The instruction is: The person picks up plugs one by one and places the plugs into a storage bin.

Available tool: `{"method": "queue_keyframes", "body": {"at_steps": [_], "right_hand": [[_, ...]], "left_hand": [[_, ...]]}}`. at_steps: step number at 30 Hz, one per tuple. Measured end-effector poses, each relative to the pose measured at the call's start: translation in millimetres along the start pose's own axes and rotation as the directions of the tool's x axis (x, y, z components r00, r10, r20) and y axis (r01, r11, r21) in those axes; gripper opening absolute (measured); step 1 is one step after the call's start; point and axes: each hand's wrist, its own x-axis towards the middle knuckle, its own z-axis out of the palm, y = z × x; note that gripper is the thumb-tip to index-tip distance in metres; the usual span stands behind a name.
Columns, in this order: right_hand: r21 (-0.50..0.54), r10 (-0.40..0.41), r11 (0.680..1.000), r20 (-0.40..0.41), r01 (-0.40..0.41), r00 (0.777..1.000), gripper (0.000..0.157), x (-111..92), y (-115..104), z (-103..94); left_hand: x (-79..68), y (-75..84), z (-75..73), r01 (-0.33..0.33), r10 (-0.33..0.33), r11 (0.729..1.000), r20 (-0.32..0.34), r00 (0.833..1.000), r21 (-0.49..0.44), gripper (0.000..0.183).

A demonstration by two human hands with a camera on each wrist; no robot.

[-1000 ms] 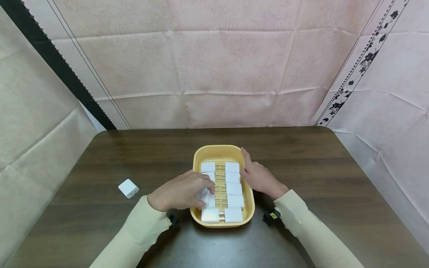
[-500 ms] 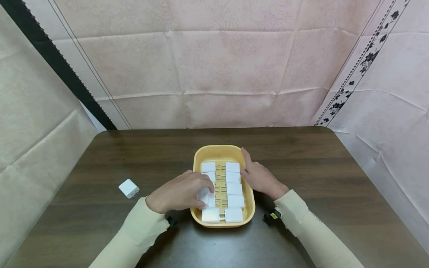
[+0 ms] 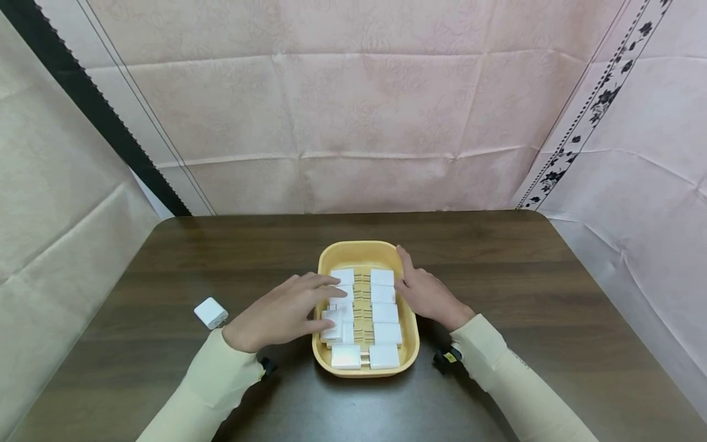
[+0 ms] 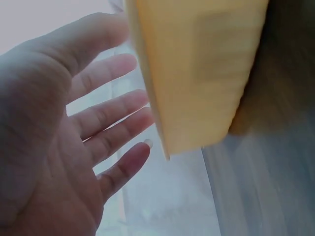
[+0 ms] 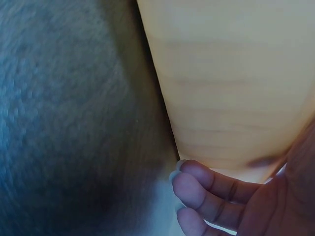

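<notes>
A yellow plastic basket [image 3: 358,250] holds white plug chargers in two columns, their metal prongs pointing to the middle. My left hand [image 3: 278,312] is over its left rim with fingers spread and nothing gripped. Under that hand, a white charger [image 3: 332,331] lies shifted left, partly over others in the left column. In the left wrist view the fingers reach past the basket's rim [image 4: 147,83]. My right hand [image 3: 433,296] grips the basket's right side, thumb at the rim and other fingers [image 5: 189,189] against the outer wall.
One more white charger [image 3: 211,313] lies on the dark wooden table [image 3: 497,264], left of the basket and close to my left sleeve [image 3: 215,374]. Pale patterned cloth [image 3: 386,110] hangs behind the table and along both sides.
My left hand has let go of a charger in the left column, straightened its fingers and drawn back to the left. The right hand keeps its place on the basket.
</notes>
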Motion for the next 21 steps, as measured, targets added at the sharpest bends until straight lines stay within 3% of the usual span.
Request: {"method": "queue_keyframes", "body": {"at_steps": [12,21], "right_hand": [[0.015,0.019,1.000,0.006,-0.019,1.000,0.073,0.0,0.4,0.4],[0.024,0.019,1.000,0.006,-0.020,1.000,0.072,-0.1,0.4,1.0]], "left_hand": [[-20.8,-25.3,-8.6,0.133,-0.125,0.990,-0.142,0.982,0.047,0.055],[-44.4,-53.0,-26.8,0.250,-0.227,0.961,-0.179,0.957,0.119,0.051]]}}
